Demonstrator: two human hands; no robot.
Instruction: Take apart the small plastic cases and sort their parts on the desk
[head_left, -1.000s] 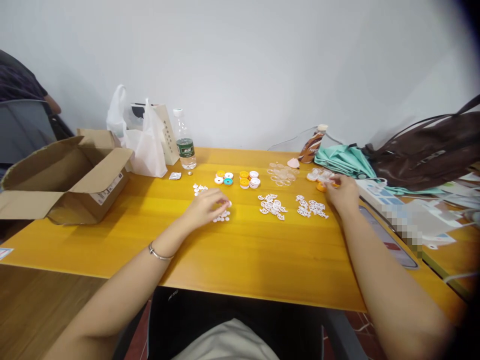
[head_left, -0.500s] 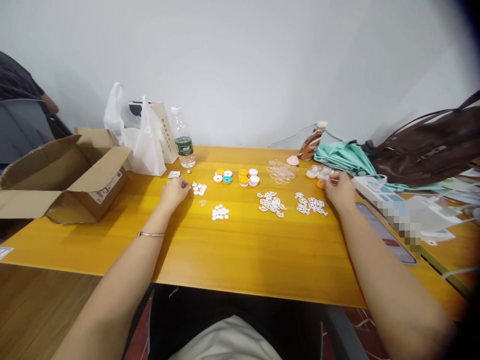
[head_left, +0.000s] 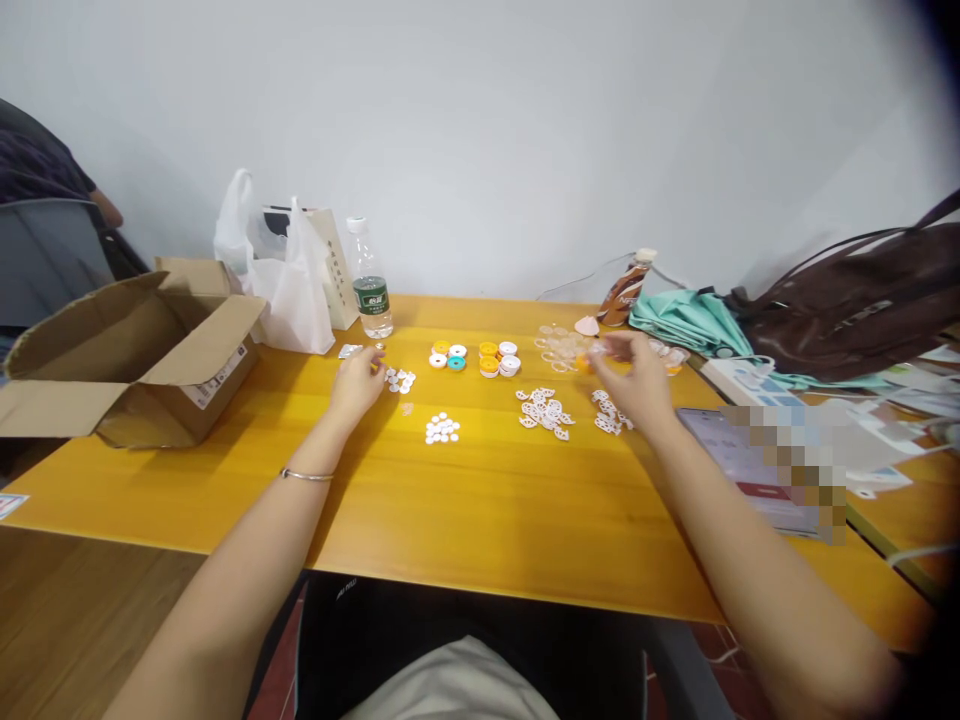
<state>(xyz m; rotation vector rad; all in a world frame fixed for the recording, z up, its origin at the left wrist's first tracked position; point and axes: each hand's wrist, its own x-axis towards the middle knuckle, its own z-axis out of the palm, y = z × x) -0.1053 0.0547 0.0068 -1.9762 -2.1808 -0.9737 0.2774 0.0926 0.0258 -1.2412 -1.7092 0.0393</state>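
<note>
My left hand (head_left: 360, 380) rests low over the table at the left, fingers pinched together beside a small group of white round pieces (head_left: 401, 380). Whatever its fingertips hold, if anything, is too small to make out. My right hand (head_left: 634, 375) has its thumb and fingers closed on a small orange piece with a clear top (head_left: 589, 362), partly hidden by the fingers. Clear rings (head_left: 556, 352) lie just left of it. Under the right wrist sits a pile of white openwork pieces (head_left: 606, 412), and a second openwork pile (head_left: 544, 413) lies further left.
Stacked orange, white and teal discs (head_left: 448, 356) and more orange and white discs (head_left: 499, 360) stand mid-table. White dots (head_left: 442, 428) lie nearer. An open carton (head_left: 187, 400), plastic bag (head_left: 292, 310) and water bottle (head_left: 373, 300) are left; a phone (head_left: 727, 450) and brown bag (head_left: 862, 300) right.
My right hand has moved left from the clear pieces by the table's right side to the clear rings, carrying the orange piece. My left hand has shifted only slightly.
</note>
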